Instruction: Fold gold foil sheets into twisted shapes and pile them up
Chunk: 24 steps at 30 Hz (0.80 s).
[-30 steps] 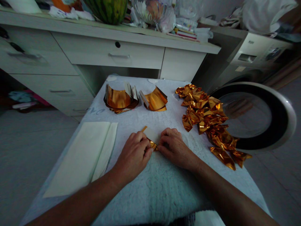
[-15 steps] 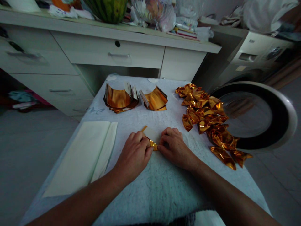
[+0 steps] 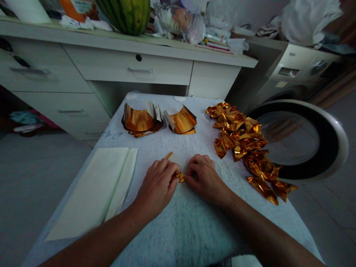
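Between my hands, near the middle of the cloth-covered table [image 3: 189,218], lies a sheet of gold foil paper [image 3: 181,177] with a pale back, partly rolled up. My left hand [image 3: 161,181] pinches its left part with fingers closed. My right hand [image 3: 204,180] is closed at its right end, thumb and forefinger pressed on the foil. Much of the sheet is hidden under my fingers. Beyond my hands stand two curved stacks of gold foil sheets, a larger left stack [image 3: 139,119] and a smaller right stack [image 3: 183,120].
Several folded gold foil pieces [image 3: 240,139] are heaped on the right. A folded pale paper sheet [image 3: 91,189] lies on the left. Behind are a white drawer desk [image 3: 125,65] bearing a watermelon [image 3: 124,16], and a washing machine with its round door [image 3: 300,139] open beside the table.
The foil between my hands is rolled tighter, and less of its pale back shows. My fingers have drawn in slightly. The whole view has shifted a little.
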{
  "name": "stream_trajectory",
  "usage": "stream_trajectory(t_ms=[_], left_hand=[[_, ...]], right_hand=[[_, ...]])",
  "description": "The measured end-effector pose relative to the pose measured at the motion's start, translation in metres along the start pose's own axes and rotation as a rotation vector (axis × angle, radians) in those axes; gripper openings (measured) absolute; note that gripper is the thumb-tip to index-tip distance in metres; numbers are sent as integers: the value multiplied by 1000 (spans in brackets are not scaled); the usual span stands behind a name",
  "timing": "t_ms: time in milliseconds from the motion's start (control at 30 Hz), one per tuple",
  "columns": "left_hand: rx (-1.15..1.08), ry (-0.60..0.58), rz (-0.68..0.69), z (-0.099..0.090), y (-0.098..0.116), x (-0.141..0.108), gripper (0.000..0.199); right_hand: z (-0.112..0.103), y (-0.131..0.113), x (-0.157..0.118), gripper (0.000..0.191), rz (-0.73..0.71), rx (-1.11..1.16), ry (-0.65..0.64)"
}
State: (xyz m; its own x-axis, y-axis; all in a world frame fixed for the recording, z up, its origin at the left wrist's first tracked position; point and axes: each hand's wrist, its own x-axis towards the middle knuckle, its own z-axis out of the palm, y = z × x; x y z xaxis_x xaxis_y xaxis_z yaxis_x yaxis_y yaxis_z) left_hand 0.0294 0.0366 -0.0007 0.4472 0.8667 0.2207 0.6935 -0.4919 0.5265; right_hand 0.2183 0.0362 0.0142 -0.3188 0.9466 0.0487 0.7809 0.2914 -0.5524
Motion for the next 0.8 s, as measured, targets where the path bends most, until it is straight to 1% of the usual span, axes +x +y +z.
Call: stream_trajectory(t_ms=[133,267,400,567,700,800], left_hand=[[-84,-41,30,-1,-4,0,25],[-102,-59,29,-3,-5,2,29],[-92,-75,10,-5,-2,3,29],[-118,-106,6,-7,-2,3,27],[-136,-114,7,-8,-3,3,28],[-140,-109,6,-7,-5,3,29]], right_hand=[[0,1,-1,10,5,-19,-13],[1,0,-2,6,13,-56,16],[4,-2,-4,14,3,-109,49],[8,-5,-4,31,28,-181,72],[8,-7,-2,32,57,-186,66],[7,-6,-3,34,39,-145,77]])
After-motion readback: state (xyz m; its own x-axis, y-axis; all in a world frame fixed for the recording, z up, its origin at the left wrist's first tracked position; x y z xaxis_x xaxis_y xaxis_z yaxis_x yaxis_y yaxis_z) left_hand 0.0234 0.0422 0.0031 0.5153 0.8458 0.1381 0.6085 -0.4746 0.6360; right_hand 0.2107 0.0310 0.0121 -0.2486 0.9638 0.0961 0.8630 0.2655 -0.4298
